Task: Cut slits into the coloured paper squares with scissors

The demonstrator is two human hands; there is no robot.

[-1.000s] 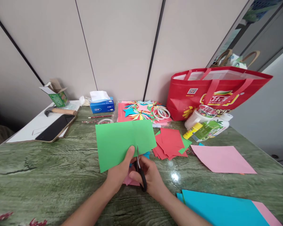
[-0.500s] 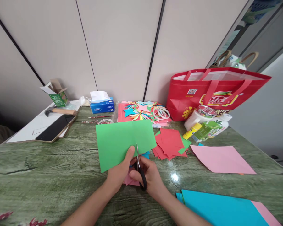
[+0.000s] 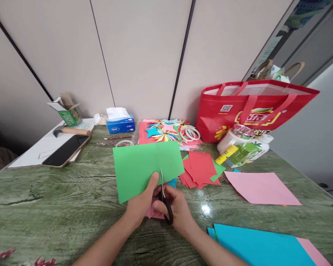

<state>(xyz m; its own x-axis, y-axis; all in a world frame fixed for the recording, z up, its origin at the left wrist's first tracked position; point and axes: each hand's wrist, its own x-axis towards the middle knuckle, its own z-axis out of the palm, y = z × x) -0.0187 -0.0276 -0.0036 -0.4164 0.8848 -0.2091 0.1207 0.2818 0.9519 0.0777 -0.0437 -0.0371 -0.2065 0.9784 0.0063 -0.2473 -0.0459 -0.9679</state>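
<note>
A sheet of green paper (image 3: 135, 166) is held up over the table, pinched at its lower edge by my left hand (image 3: 143, 199), thumb on top. My right hand (image 3: 177, 205) grips black-handled scissors (image 3: 167, 207), fingers in the loops. The blades lie at the sheet's lower edge, just right of my left thumb, pointing away from me. A faint crease runs up the paper from there. Partly hidden beneath my hands are pink paper (image 3: 152, 212) and a bit of blue paper (image 3: 172, 182).
Red paper squares (image 3: 201, 166) lie right of centre, near a pink sheet (image 3: 263, 188) and blue sheets (image 3: 258, 244). Behind stand a red bag (image 3: 216, 111), a yellow glue stick (image 3: 226, 154) and a tissue box (image 3: 120, 125). A phone (image 3: 66, 149) and a hammer (image 3: 72, 130) lie left.
Almost nothing differs. Both hands, the scissors and the green paper keep nearly the same positions.
</note>
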